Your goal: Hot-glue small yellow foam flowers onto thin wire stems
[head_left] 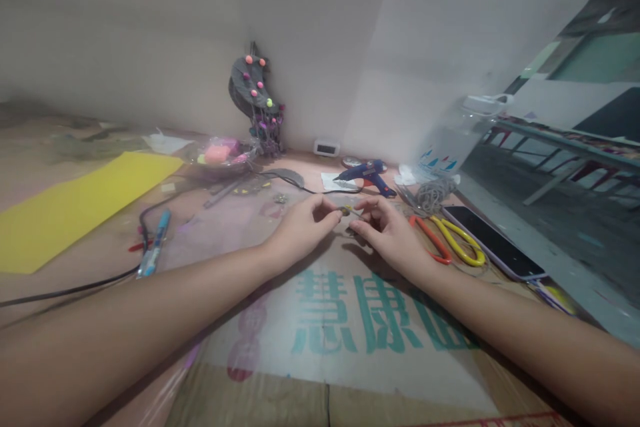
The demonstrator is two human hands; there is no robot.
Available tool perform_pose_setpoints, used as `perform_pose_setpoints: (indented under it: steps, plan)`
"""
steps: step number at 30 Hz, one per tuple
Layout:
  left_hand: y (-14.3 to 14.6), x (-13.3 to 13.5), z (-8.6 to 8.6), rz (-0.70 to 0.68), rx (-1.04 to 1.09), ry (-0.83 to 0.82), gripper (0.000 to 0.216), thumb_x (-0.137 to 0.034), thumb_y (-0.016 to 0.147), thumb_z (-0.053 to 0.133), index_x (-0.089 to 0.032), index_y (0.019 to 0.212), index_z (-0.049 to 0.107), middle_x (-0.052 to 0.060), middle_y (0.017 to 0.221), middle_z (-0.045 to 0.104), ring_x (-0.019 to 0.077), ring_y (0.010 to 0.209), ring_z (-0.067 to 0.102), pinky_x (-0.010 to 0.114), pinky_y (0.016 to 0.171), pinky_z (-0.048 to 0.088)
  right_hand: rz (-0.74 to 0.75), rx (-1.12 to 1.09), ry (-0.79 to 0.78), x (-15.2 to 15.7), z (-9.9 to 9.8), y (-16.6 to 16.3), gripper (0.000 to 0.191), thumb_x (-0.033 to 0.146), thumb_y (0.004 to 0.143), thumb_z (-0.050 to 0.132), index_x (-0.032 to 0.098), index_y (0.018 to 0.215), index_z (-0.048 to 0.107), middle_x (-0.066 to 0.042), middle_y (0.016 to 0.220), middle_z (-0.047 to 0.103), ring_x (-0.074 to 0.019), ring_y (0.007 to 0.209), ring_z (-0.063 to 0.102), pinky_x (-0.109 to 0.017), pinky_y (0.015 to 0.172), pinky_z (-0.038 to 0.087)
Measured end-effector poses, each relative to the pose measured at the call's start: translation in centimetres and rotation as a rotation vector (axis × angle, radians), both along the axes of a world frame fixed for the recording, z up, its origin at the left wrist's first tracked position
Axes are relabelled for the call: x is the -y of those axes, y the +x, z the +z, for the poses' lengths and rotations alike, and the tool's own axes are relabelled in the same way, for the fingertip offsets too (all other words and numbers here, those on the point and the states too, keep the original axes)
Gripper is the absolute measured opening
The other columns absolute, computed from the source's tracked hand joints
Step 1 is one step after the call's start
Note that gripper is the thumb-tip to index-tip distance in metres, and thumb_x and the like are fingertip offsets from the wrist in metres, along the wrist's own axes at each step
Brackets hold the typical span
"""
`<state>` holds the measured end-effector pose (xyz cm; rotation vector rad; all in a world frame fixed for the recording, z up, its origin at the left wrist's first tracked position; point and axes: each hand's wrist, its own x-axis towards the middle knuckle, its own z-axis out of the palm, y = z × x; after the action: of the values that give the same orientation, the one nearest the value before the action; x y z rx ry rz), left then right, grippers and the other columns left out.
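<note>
Over the middle of a printed cardboard sheet (325, 360), my two hands come close together. My left hand (313, 220) pinches a small yellowish piece (346, 209) between thumb and forefinger. From the other side, my right hand (383, 223) has its thumb and fingers closed on a thin greyish strand (356, 214) that reaches toward that piece. Both items are too small and blurred to name surely. Just beyond the hands lies a blue glue gun (367, 173). Beside my right wrist rest the red and yellow handles of scissors or pliers (457, 240).
A phone (493, 240), grey yarn (434, 195) and a water bottle (450, 140) line the right edge. Yellow foam sheet (90, 207), a blue pen (156, 243) and a black cord (75, 293) lie left. A crescent decoration with pompoms (253, 90) stands against the back wall.
</note>
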<state>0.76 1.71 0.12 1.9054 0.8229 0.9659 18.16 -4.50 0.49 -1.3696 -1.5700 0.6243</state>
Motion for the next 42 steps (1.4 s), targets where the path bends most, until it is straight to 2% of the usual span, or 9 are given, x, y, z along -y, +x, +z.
perform_pose_setpoints:
  steps: [4,10,16,22,31,36,42]
  plan:
    - [-0.03,-0.11,-0.11,-0.015,0.004,0.003,0.017,-0.034,0.085,0.055,-0.018,0.082,0.058,0.001,0.083,0.066,0.0159,0.076,0.059,0.027,0.068,0.043,-0.053,0.091,0.057,0.04,0.15,0.03,0.015,0.032,0.086,0.058,0.018,0.082,0.056,0.001,0.071,0.058,-0.0129,0.064,0.053,-0.025,0.059,0.041]
    - [0.03,-0.05,-0.13,-0.020,0.008,0.009,0.016,-0.033,0.084,0.056,-0.017,0.082,0.058,0.002,0.084,0.066,0.0157,0.076,0.059,0.027,0.067,0.044,-0.031,0.163,0.024,-0.12,0.01,0.23,0.023,0.033,0.088,0.054,0.018,0.073,0.062,0.002,0.063,0.056,-0.0118,0.058,0.050,-0.024,0.057,0.038]
    - [0.02,0.05,0.02,-0.065,0.024,-0.012,0.015,-0.031,0.085,0.055,-0.017,0.082,0.057,0.002,0.083,0.064,0.0149,0.076,0.059,0.026,0.069,0.044,-0.041,0.184,0.026,-0.18,-0.03,0.28,0.027,0.035,0.090,0.051,0.017,0.077,0.065,0.002,0.059,0.052,-0.0116,0.055,0.047,-0.024,0.052,0.034]
    - [0.08,0.02,-0.01,-0.053,0.020,-0.036,0.016,-0.032,0.084,0.056,-0.016,0.080,0.057,0.002,0.081,0.064,0.0144,0.073,0.058,0.026,0.067,0.044,0.021,0.007,-0.035,-0.34,-0.51,0.23,0.021,0.035,0.087,0.055,0.017,0.095,0.060,0.005,0.056,0.049,-0.0104,0.050,0.046,-0.023,0.048,0.034]
    - [0.13,0.07,-0.24,-0.088,0.007,-0.055,0.014,-0.030,0.083,0.056,-0.017,0.081,0.058,0.002,0.082,0.065,0.0137,0.071,0.058,0.024,0.062,0.043,0.050,-0.063,-0.043,-0.28,-0.14,0.01,0.021,0.038,0.087,0.056,0.017,0.085,0.057,0.006,0.054,0.048,-0.0087,0.048,0.042,-0.022,0.047,0.031]
    - [0.26,0.13,0.02,-0.121,0.051,-0.102,0.014,-0.025,0.082,0.057,-0.016,0.092,0.060,0.003,0.089,0.066,0.0145,0.078,0.060,0.025,0.069,0.046,0.027,-0.078,-0.054,-0.30,-0.08,0.00,0.022,0.039,0.086,0.056,0.016,0.085,0.057,0.006,0.053,0.048,-0.0087,0.048,0.042,-0.022,0.046,0.030]
    - [0.09,0.22,0.43,-0.118,0.051,-0.082,0.019,-0.033,0.086,0.054,-0.016,0.085,0.061,0.003,0.084,0.066,0.0147,0.076,0.060,0.026,0.070,0.046,0.054,-0.010,-0.056,-0.35,-0.40,0.14,0.021,0.037,0.088,0.055,0.017,0.087,0.058,0.006,0.055,0.049,-0.0091,0.049,0.044,-0.022,0.047,0.031]
